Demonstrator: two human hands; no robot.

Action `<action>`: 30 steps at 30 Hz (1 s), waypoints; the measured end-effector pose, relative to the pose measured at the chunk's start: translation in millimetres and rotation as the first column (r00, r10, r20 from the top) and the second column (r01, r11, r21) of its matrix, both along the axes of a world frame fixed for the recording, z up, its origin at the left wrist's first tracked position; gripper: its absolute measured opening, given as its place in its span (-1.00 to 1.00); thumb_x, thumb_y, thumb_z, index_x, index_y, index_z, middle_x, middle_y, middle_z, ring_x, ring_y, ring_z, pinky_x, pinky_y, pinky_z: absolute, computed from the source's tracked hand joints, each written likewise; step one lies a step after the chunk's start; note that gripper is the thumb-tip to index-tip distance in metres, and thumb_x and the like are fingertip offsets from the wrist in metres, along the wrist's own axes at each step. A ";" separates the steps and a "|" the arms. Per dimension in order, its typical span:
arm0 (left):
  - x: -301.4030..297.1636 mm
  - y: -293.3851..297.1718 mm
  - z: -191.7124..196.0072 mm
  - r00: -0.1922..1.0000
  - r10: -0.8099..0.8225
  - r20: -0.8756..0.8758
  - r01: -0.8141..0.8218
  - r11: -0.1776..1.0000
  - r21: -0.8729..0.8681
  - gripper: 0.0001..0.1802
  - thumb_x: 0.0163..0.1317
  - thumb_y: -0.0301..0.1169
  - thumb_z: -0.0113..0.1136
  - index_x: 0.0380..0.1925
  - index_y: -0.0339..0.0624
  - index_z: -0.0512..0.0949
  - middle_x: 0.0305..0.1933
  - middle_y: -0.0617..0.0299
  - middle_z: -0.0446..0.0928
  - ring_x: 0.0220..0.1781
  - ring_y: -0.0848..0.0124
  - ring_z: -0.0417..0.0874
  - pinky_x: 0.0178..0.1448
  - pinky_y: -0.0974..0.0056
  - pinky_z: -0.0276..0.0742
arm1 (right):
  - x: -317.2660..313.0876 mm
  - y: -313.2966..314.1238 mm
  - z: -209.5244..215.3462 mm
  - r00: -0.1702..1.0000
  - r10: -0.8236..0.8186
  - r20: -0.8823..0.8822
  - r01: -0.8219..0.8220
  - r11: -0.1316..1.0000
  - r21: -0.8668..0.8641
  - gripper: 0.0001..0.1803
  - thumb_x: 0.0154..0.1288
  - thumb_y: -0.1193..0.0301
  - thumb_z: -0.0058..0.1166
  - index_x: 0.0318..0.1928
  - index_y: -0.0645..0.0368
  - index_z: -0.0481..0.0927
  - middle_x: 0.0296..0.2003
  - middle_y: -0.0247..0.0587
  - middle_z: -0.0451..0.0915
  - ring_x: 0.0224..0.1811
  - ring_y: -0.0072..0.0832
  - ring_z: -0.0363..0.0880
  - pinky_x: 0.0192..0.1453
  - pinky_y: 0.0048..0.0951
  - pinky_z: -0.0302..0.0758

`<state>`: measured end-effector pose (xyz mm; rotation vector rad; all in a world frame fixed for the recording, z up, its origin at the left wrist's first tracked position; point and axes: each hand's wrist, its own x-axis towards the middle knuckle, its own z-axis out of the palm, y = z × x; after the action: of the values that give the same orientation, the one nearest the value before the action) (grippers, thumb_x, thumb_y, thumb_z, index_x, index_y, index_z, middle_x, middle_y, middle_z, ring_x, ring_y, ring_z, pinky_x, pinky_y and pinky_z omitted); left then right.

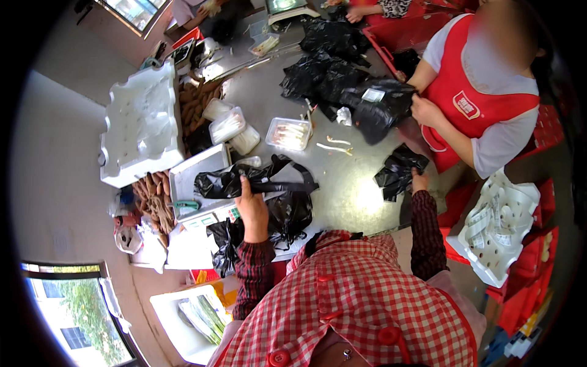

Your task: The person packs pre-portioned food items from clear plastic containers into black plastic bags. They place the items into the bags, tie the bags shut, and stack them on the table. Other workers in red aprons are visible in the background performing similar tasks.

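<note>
The person wears an apron (367,287) with small red and white checks all over. It has 2 big round red buttons, a left button (279,358) and a right button (389,335), with a red strap (403,352) by the right one. A tiny shiny stud (347,353) sits low in the middle. The left sleeve (254,278) and right sleeve (428,235) are dark, with thin red and black lines. Pale pink cloth (458,300) shows above the right sleeve. Both hands are bare.

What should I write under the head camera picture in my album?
At a metal table: left hand at a black bag, right hand holding a second bag.
</note>
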<state>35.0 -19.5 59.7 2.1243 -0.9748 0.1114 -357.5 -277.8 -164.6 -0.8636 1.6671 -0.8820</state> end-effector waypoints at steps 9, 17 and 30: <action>-18.2 -12.7 24.6 0.099 -0.676 -0.731 -0.245 0.695 -0.676 -0.56 0.38 -0.17 -0.11 0.09 -0.27 0.39 0.11 0.10 0.47 0.15 0.25 0.46 0.28 0.11 0.29 | 60.6 53.3 141.2 0.964 -0.054 -0.262 -0.132 0.757 -0.640 -0.62 0.21 0.35 0.15 -0.03 0.28 0.41 -0.10 -0.09 0.44 -0.08 -0.36 0.43 0.04 -0.40 0.37; -65.2 -27.0 10.9 -0.116 -0.487 -0.866 -0.163 0.869 -0.467 -0.61 0.37 -0.14 -0.08 -0.04 -0.22 0.46 -0.07 0.12 0.54 -0.01 0.22 0.55 0.10 0.08 0.42 | 144.0 138.5 192.7 0.093 0.703 0.705 -0.636 0.587 -0.501 -0.35 0.45 -0.04 -0.51 0.18 0.27 0.31 0.10 -0.16 0.41 0.13 -0.43 0.38 0.20 -0.36 0.31; -66.4 -12.5 7.6 0.590 -0.282 -0.757 -0.261 0.820 -0.509 -0.65 0.34 -0.40 -0.04 0.09 -0.23 0.30 -0.24 0.29 0.39 -0.21 0.52 0.42 -0.12 0.38 0.42 | 139.6 125.0 197.7 0.632 0.442 0.637 -0.428 0.884 -0.189 -0.82 0.24 0.32 0.14 -0.23 0.14 0.58 -0.39 -0.49 0.56 -0.37 -0.75 0.45 -0.31 -0.63 0.38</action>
<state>-31.4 -32.0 67.2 1.3150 -0.3002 -0.5002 -217.9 -152.8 33.1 -0.7864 0.7635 -0.7371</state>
